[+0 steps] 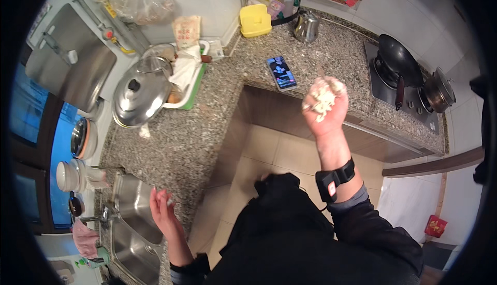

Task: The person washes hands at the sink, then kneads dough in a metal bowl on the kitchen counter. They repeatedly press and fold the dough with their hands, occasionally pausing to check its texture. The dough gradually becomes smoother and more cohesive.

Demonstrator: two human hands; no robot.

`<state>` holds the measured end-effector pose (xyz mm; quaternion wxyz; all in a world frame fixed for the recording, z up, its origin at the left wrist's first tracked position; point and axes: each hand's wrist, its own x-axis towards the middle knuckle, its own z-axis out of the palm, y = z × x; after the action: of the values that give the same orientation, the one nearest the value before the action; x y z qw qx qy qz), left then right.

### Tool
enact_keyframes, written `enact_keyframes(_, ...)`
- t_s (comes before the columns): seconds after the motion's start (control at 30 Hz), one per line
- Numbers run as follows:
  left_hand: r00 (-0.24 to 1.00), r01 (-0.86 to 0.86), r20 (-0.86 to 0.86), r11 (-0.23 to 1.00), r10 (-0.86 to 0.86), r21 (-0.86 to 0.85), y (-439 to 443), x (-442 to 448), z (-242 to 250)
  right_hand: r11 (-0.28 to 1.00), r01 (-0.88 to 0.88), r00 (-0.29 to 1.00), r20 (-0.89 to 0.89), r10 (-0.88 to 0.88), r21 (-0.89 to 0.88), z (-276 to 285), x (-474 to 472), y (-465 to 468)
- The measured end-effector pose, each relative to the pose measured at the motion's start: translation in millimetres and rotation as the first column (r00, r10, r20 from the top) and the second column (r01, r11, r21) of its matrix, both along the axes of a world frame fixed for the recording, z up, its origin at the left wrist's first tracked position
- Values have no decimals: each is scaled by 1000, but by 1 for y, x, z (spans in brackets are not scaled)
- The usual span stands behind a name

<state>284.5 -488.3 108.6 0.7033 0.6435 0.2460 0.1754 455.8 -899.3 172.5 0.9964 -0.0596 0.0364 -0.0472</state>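
Observation:
My right hand point(329, 120) is palm up in front of the counter edge, cupped around a heap of small pale food pieces point(323, 98). What the pieces are is too blurred to tell. A black strap with a small device point(328, 186) circles that wrist. Beside the stainless steel double sink point(134, 203), my left hand point(165, 211) hovers over the counter edge, its fingers apart and slightly bent. A pale fleck shows near its fingertips. The smartphone point(281, 72), screen lit, lies on the granite counter point(171, 149) close to the right hand.
A black wok point(398, 59) and a lidded pot point(438, 91) occupy the gas stove point(411, 102). At the corner stand a steel kettle point(306, 26) and a yellow plastic container point(255, 21). A large pot lid point(139, 94) leans over a white tray point(204, 52). Bowls point(68, 176) line the windowsill.

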Motion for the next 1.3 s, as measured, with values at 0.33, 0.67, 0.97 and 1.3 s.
enact_keyframes(0.33,989,146,47,988,-143,-55,-169,171,-1,995,80,988,135,-70,-67,-29,133,-175)
enact_keyframes(0.67,950,312,-18,950,-312,-1,-243,247,-2,995,-76,996,-39,79,71,-61,226,-208)
enact_keyframes(0.97,982,169,-84,985,-167,24,-237,241,-11,968,-196,980,11,196,157,-82,267,-195)
enact_keyframes(1.3,997,59,48,998,-60,24,-206,144,10,920,-387,921,28,389,-58,-61,229,-108)
